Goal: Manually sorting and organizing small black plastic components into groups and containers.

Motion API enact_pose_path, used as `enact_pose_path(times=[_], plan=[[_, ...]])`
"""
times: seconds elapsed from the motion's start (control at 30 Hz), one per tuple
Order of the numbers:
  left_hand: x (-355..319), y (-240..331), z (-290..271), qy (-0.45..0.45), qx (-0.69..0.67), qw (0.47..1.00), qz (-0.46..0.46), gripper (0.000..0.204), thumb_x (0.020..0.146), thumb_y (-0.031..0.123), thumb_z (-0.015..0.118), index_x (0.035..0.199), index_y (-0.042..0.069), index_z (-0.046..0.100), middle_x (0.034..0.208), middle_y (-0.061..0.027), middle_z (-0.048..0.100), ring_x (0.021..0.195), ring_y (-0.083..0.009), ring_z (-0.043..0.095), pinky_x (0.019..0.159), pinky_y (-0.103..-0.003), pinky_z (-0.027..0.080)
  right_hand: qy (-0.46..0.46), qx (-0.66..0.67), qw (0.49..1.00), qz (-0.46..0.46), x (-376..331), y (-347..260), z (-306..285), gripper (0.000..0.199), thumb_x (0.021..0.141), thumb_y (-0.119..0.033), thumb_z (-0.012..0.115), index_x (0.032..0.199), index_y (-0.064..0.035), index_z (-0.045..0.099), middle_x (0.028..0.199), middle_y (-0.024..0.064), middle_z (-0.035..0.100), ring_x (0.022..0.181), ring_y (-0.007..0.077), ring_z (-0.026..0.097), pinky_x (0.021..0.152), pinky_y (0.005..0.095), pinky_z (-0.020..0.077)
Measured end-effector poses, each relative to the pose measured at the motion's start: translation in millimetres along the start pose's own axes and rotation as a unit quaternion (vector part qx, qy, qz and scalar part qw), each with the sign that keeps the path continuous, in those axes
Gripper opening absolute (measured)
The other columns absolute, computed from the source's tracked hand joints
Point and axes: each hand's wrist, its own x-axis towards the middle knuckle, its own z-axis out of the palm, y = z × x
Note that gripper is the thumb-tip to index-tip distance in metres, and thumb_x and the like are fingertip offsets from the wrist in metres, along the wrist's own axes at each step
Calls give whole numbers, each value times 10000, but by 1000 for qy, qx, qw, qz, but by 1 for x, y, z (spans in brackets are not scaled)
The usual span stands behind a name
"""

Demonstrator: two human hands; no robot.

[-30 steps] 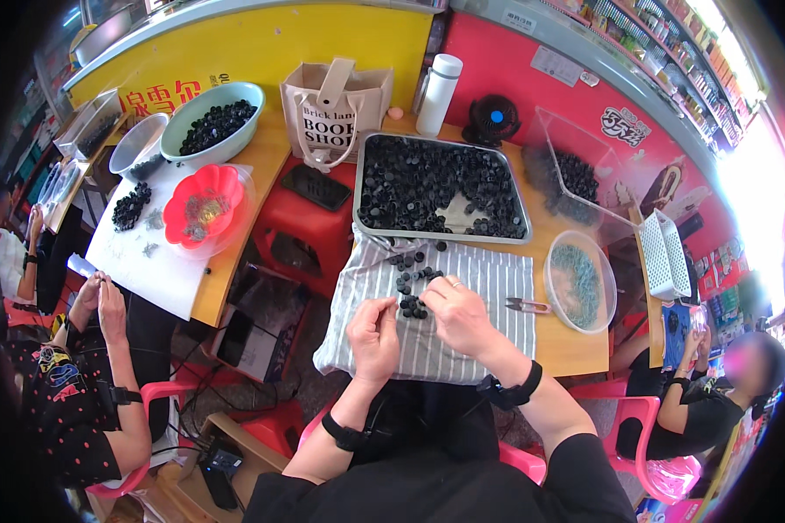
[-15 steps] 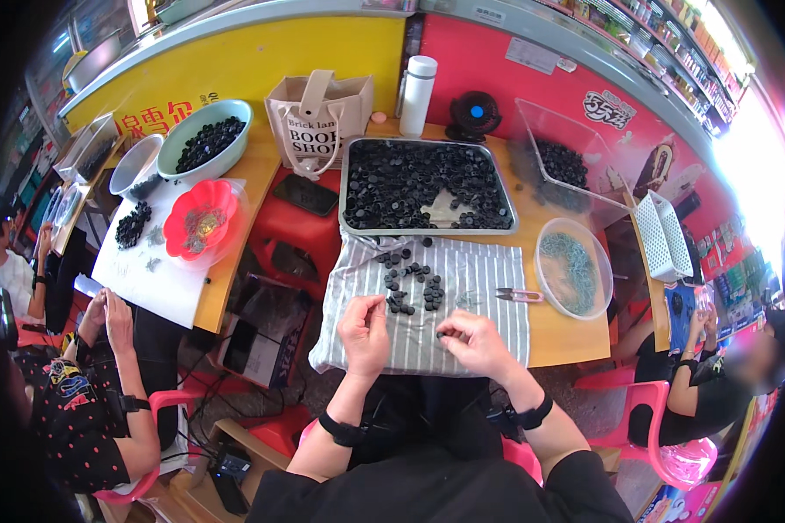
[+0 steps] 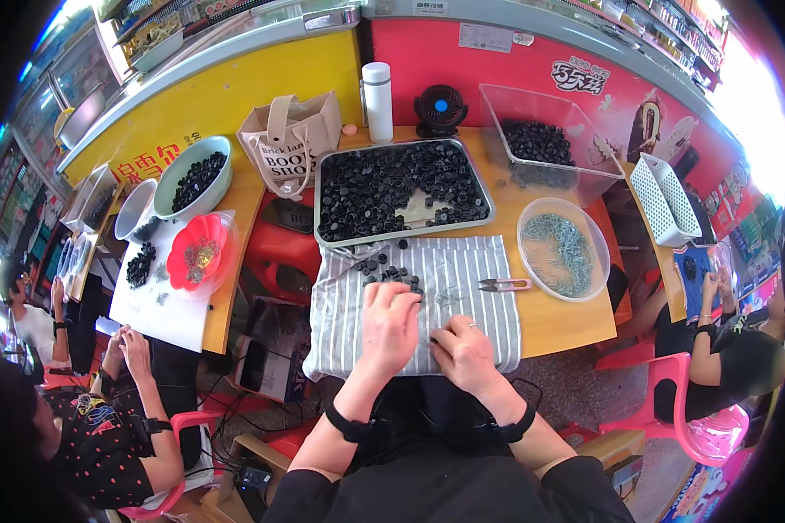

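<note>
"What's laid out?"

"A wooden table (image 3: 576, 324), with a striped cloth (image 3: 349, 315) along its near edge. At the cloth's far edge sits a metal tray (image 3: 414, 232), mostly covered in black pieces; a clear tub (image 3: 539, 266) of thin pins stands off its far right corner."

"And the hands?"

"The left hand (image 3: 388, 329) has its fingers bent together, mid-cloth; I can't tell if they grip anything. The right hand (image 3: 465, 353), towards the cloth's near edge, pinches what looks like a dark piece (image 3: 433, 341)."

"What's left?"

"Some loose black caps (image 3: 392, 272) below the tray's near edge; which are finished, I can't tell."
</note>
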Motion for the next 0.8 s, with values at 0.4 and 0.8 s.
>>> enact_pose_path(times=[0.4,0.8], plan=[[-1,-8,25,-263,100,958,60,362,856,168,703,1212,108,681,1465,-120,474,1388,-408,356,1042,-530,344,68,42,997,21,-4,4,6,219,714,-60,772,924,-50,713,830,92,567,772,297,607,649,404,502],[50,-54,7,-72,174,980,-70,159,811,86,682,939,-6,701,1003,-160,635,1019,-346,551,860,-448,453,50,38,998,21,-5,8,4,168,704,-46,769,837,-45,666,811,90,548,762,289,604,623,393,491]])
